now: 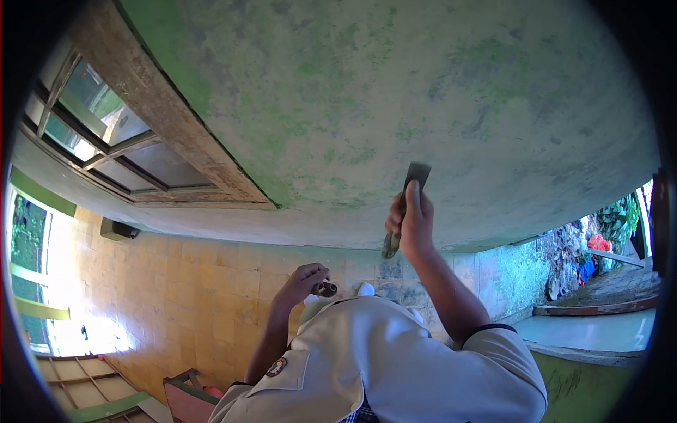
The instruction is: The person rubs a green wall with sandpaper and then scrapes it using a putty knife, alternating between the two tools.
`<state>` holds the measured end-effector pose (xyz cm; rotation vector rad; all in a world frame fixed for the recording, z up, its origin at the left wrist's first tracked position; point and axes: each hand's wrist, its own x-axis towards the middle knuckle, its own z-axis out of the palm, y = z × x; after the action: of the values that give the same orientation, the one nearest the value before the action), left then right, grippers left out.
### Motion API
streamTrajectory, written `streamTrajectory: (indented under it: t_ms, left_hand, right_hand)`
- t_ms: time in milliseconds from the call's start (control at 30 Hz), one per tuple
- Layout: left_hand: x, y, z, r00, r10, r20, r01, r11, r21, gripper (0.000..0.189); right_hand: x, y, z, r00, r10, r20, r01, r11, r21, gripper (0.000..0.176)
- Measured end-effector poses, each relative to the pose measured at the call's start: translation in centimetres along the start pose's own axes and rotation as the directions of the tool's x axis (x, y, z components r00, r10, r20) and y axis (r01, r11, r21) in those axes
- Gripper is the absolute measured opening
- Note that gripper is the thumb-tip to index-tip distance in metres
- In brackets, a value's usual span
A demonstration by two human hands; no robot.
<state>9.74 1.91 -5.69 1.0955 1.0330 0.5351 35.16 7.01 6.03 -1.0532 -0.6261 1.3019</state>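
Note:
My right hand (415, 218) is closed round the handle of a putty knife (417, 172). Its flat, dark blade points up at the wall (338, 106), whose patchy surface is pale grey with green paint showing through. The blade is at or very near the wall; exact contact I cannot make out. The handle's lower end sticks out below my fist. Lower, in front of my body, my left hand (308, 280) curls round a small brown object with a round, hollow-looking end (327, 289). Most of that object is hidden by my fingers.
A wooden-framed window (120, 141) with several glass panes is set in the wall at left. Yellowish tiles cover the floor (197, 282). A dark box-shaped object (118, 230) stands at the wall's foot. A ledge (599, 328) and a red bundle (599, 243) lie at right.

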Motion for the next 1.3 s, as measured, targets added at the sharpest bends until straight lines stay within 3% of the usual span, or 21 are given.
streamTrajectory:
  t_ms: [33,100,167,233,300,433,500,567,633,667,700,767,833,900,1133,1200,1300]
  left_hand:
    - [-0.1,0.4,-0.3,1.000,0.003,-0.007,-0.003,1.000,-0.006,0.024]
    - [-0.7,1.2,-0.8,0.996,-0.032,0.081,0.028,0.999,0.042,0.019]
    - [-1.3,1.9,-1.4,0.997,-0.036,0.071,0.032,0.998,0.050,0.019]
    - [-1.9,2.0,-2.5,0.997,-0.037,0.061,0.033,0.998,0.060,0.019]
    - [-2.6,1.5,-4.0,1.000,-0.010,0.024,0.011,0.999,-0.041,0.018]
    - [-4.1,0.4,-6.8,0.998,-0.051,-0.028,0.049,0.997,-0.054,0.019]
    - [-4.4,-0.9,-8.4,0.997,-0.046,-0.056,0.043,0.998,-0.049,0.022]
    - [-5.1,-1.2,-9.4,0.997,-0.033,-0.064,0.031,0.999,-0.041,0.023]
    - [-5.6,-1.0,-10.3,0.997,-0.020,-0.073,0.017,0.999,-0.034,0.023]
    - [-6.0,-0.7,-10.6,0.997,0.005,-0.072,-0.008,0.999,-0.038,0.023]
    - [-6.3,-0.5,-10.9,0.997,0.030,-0.071,-0.033,0.998,-0.044,0.023]
    - [-6.6,-0.7,-11.8,0.998,0.030,-0.052,-0.033,0.998,-0.053,0.023]
    - [-6.9,-0.6,-12.7,0.999,0.034,-0.038,-0.036,0.998,-0.056,0.023]
    - [-7.3,-0.4,-13.7,0.999,-0.049,-0.019,0.049,0.998,-0.026,0.023]
    - [-8.1,-2.0,-16.7,0.998,-0.025,0.052,0.028,0.998,-0.060,0.023]
    - [-8.4,-2.2,-17.1,0.999,-0.022,0.046,0.026,0.996,-0.086,0.022]
    - [-8.7,-2.8,-18.4,0.998,-0.048,0.034,0.050,0.997,-0.054,0.022]
  right_hand:
    - [-1.1,1.1,0.3,0.997,0.051,0.049,-0.054,0.997,0.050,0.042]
    - [-3.1,4.2,0.8,0.971,0.204,0.127,-0.209,0.978,0.021,0.041]
    - [-4.1,7.7,1.2,0.925,0.347,0.157,-0.346,0.938,-0.033,0.039]
    - [-4.7,9.1,1.7,0.902,0.376,0.214,-0.384,0.923,-0.001,0.037]
    - [-5.0,9.8,2.0,0.844,0.489,0.221,-0.517,0.850,0.096,0.035]
    - [-3.2,13.3,0.3,0.874,0.449,0.185,-0.473,0.874,0.109,0.037]
    - [-1.8,16.7,-1.4,0.937,0.333,0.107,-0.327,0.942,-0.071,0.039]
    - [-1.6,18.5,-2.8,0.939,0.341,0.055,-0.338,0.940,-0.053,0.044]
    - [-1.7,19.6,-3.8,0.871,0.488,-0.050,-0.489,0.857,-0.164,0.049]
    - [-1.8,20.5,-3.7,0.866,0.472,-0.165,-0.495,0.855,-0.152,0.055]
    - [-1.5,21.7,-4.0,0.865,0.470,-0.174,-0.495,0.856,-0.150,0.055]
    - [-0.5,23.4,-4.4,0.887,0.333,-0.320,-0.417,0.876,-0.244,0.058]
    - [2.8,22.2,-3.4,0.897,0.180,-0.404,-0.308,0.909,-0.280,0.059]
    - [5.2,19.1,-1.3,0.863,0.175,-0.474,-0.293,0.938,-0.188,0.059]
    - [2.2,23.2,-2.8,0.841,0.019,-0.541,-0.171,0.958,-0.231,0.059]
    - [0.9,24.8,-3.4,0.839,0.026,-0.544,-0.259,0.898,-0.357,0.059]
    - [4.0,23.2,-2.6,0.835,-0.103,-0.540,-0.189,0.869,-0.458,0.060]
